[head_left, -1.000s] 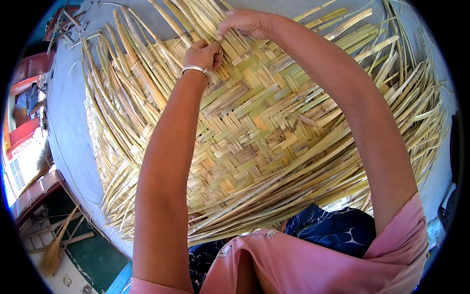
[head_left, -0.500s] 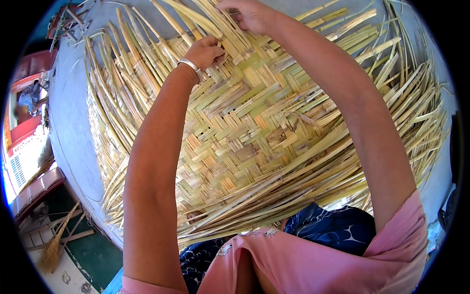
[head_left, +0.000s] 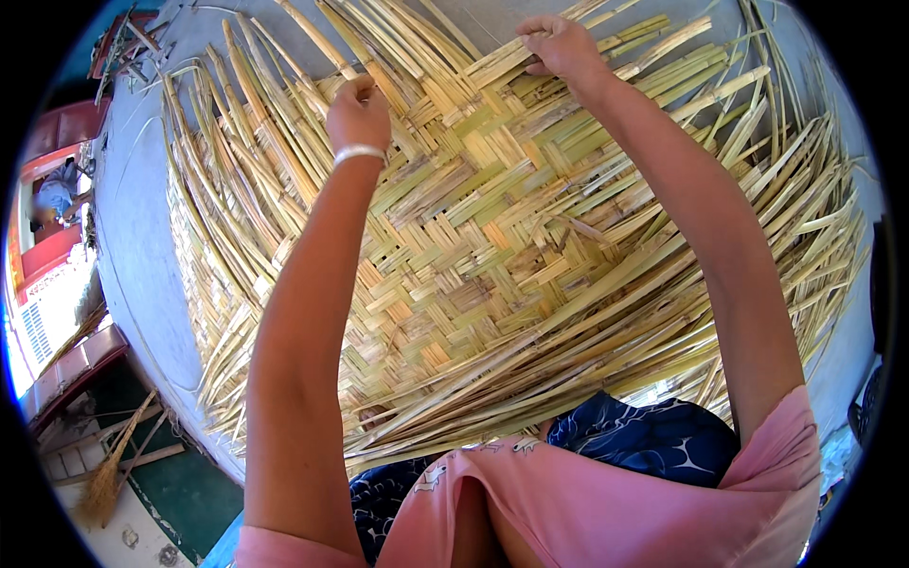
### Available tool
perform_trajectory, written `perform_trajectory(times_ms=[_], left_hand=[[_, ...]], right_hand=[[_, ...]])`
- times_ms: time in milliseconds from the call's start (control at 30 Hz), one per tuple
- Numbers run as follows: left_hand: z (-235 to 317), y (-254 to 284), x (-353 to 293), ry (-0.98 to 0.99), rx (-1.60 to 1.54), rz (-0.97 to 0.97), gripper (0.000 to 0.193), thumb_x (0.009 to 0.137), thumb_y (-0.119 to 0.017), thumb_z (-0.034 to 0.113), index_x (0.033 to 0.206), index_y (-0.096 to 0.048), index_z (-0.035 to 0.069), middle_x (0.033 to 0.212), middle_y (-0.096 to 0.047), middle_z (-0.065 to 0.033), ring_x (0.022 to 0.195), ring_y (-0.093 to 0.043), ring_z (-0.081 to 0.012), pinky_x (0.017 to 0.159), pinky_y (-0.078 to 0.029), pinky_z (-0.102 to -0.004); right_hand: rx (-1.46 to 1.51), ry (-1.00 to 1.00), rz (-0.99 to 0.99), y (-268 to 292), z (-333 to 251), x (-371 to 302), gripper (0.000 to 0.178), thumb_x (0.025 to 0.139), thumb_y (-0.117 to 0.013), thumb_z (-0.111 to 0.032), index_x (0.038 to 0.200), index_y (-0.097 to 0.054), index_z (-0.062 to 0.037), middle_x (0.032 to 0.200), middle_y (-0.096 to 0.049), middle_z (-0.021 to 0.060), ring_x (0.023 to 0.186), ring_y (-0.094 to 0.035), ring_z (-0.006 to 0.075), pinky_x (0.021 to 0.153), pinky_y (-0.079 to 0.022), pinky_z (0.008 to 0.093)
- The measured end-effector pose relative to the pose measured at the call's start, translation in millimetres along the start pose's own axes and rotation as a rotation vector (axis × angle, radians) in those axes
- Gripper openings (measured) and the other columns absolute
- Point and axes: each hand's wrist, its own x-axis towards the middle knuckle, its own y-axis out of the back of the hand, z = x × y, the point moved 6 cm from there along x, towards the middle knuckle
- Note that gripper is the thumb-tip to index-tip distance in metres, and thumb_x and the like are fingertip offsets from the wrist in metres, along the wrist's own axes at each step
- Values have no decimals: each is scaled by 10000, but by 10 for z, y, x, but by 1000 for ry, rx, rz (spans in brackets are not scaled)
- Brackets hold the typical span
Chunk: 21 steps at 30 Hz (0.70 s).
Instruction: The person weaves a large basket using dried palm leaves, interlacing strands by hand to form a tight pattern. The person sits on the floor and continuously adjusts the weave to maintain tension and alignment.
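Note:
A half-woven mat (head_left: 445, 246) of flat, split yellow-green reed or cane strips lies in front of me, its middle in a tight slanting weave. At the far edge my left hand (head_left: 360, 118), with a pale bangle on its wrist, is closed in a pinch on a reed strip (head_left: 327, 52) that points away from me. Farther right, my right hand (head_left: 565, 59) has its fingers bent round a reed strip (head_left: 497, 64) slanting across the weave's far edge. The fingertips of both hands are partly hidden.
Loose strip ends (head_left: 241, 142) fan out at the left, and more (head_left: 795, 218) at the right. The mat rests on a grey floor (head_left: 137, 256). At the far left are a straw broom (head_left: 102, 488), a dark red ledge (head_left: 80, 374) and a person (head_left: 59, 194) in an opening.
My hands have moved apart, the left one leftward and the right one rightward and nearer. Strips that pointed away under my right hand now slant to the right.

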Motion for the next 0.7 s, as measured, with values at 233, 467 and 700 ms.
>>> perform_trajectory(times_ms=[233,467,700], left_hand=[[83,-216,-813,-248,628,-68,457,861,-522,380,1268,-494,173,1308,-394,-172,1206,-374,-351,977,-294,-512],[118,-230,-825,-257,666,-133,433,878,-492,396,1272,-485,216,1338,-374,-122,1225,-360,-328,975,-285,-518],[181,-211,-826,-257,729,-277,449,876,-501,364,1293,-452,202,1370,-357,-99,1250,-343,-313,974,-293,-525]], right_hand=[[83,-76,-38,-84,239,217,250,847,-528,-120,1082,-578,-50,833,-606,70,650,-584,135,537,-494,269],[-74,-112,-24,-78,72,96,242,799,-513,-88,1012,-607,-23,684,-619,105,517,-575,186,484,-483,285],[-495,417,103,-56,-416,-361,219,805,-495,-116,940,-627,-5,695,-632,176,584,-635,230,567,-506,363]])
